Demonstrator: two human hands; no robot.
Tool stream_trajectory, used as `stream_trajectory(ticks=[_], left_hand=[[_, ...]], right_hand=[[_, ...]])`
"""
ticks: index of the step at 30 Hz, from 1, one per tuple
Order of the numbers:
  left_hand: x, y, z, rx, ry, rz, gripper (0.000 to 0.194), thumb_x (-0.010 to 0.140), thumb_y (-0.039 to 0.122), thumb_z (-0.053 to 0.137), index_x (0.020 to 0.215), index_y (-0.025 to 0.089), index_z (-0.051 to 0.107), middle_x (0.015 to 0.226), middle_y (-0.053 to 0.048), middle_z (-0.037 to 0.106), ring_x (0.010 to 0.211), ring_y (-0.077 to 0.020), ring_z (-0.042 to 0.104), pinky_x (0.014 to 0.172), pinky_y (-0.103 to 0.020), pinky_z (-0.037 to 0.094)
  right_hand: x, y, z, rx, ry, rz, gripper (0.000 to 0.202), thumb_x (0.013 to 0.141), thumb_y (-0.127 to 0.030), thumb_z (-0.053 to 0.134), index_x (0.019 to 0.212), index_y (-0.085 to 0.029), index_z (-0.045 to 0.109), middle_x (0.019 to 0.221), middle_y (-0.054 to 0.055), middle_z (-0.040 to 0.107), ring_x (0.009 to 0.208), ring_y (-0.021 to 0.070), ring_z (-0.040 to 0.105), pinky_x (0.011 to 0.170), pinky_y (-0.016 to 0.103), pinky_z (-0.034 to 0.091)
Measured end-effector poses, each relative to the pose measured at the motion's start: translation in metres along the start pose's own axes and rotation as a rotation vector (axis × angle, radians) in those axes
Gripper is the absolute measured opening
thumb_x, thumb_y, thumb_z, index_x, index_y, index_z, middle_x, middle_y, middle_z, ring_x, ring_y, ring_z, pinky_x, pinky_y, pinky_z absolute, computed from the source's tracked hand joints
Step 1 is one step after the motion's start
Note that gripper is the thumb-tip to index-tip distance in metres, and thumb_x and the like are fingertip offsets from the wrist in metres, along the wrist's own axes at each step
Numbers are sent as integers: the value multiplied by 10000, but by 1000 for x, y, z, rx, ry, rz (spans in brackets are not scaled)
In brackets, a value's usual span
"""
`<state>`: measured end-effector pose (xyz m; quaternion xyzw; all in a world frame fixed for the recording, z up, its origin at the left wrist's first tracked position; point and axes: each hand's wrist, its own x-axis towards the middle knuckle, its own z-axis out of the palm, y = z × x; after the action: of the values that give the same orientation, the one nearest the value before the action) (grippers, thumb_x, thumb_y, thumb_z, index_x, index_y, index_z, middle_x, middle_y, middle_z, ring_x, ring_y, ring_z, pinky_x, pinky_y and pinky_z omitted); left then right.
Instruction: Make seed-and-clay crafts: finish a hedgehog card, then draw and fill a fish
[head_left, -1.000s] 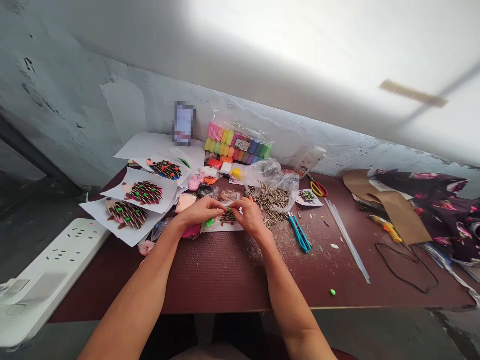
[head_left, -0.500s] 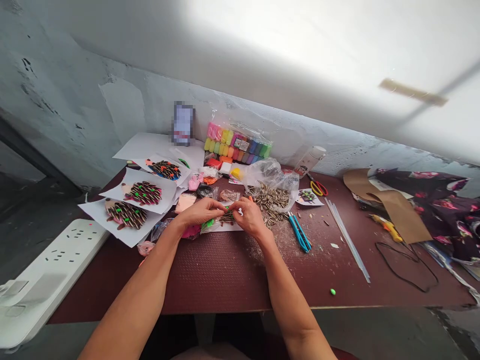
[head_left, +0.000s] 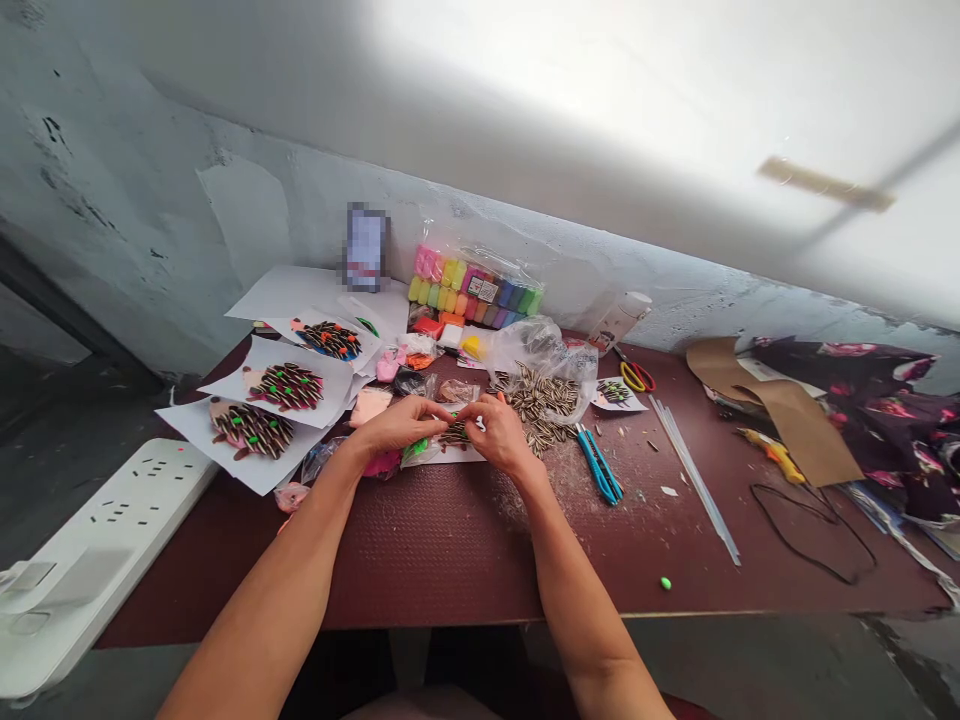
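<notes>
White paper [head_left: 459,456] bearing a seed-covered piece [head_left: 453,437], located beneath both hands.
Left hand [head_left: 401,424] and right hand [head_left: 499,432] converge over the seed-covered piece, fingertips drawn narrow around a small green bit [head_left: 455,414]; which hand pinches it, if either, cannot be told. Advised handling: light, even fingertip pressure, steady wrists, neighbouring seeds undisturbed. Visible portion shows dark, slender seeds set close together; remainder obscured by fingers. White paper rests on the table [head_left: 442,540], near the loose seed heap [head_left: 546,398].
</notes>
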<state>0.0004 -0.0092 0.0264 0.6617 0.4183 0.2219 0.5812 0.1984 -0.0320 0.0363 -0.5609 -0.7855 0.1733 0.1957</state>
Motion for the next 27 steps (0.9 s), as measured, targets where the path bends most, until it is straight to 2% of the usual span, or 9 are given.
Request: stream_trajectory(ticks=[5,7,10,14,16,19,23,27], left_hand=[[-1,0,0,-29,-4,-19,539,696,509,678,1051,113,767,657,-15,650,625,-163,541,554,-250,358],[0,1,-1,-39,17,-9,507,687,512,693,1004,125,770,664,-11,649,630,-159,542,567,-249,367],[3,2,-2,-79,140,51,478,677,570,706,883,142,761,768,-38,692,696,-165,569,615,-256,407],[7,1,-5,-191,372,104,560,720,683,645,884,154,728,818,-43,690,730,-164,582,641,-263,434],[9,-2,-6,-271,448,131,543,723,631,676,973,151,710,871,-43,691,772,-162,599,687,-271,462],[9,-5,-7,-368,467,167,536,683,458,750,1110,143,671,939,-38,691,789,-144,608,740,-286,492],[9,-8,-6,-438,443,187,477,664,340,762,1086,135,674,952,-39,691,773,-128,607,731,-284,514],[10,-7,-3,-440,419,190,422,677,328,773,1044,141,683,968,-47,704,800,-142,629,748,-300,540]], right_hand=[[0,1,0,9,6,0,314,823,-83,548,920,-248,797,818,4,625,821,167,601,1113,447,315],[0,2,1,11,14,-6,302,819,-84,554,910,-246,792,825,5,634,825,170,603,1120,450,309],[0,4,3,19,41,-5,275,823,-97,560,898,-239,783,843,14,650,834,177,604,1091,421,345],[2,9,4,50,124,32,250,855,-143,543,926,-216,771,883,45,669,837,192,599,908,336,445],[3,12,5,78,179,48,247,880,-170,526,941,-199,763,894,58,677,826,190,600,829,308,452],[3,15,6,134,224,50,224,900,-215,532,921,-189,754,859,53,684,773,172,588,765,283,439],[3,10,5,276,226,46,230,911,-342,586,817,-195,735,769,16,675,691,142,545,732,264,427],[3,1,4,533,168,57,363,933,-500,559,855,-192,734,747,-5,668,661,124,551,693,245,435]])
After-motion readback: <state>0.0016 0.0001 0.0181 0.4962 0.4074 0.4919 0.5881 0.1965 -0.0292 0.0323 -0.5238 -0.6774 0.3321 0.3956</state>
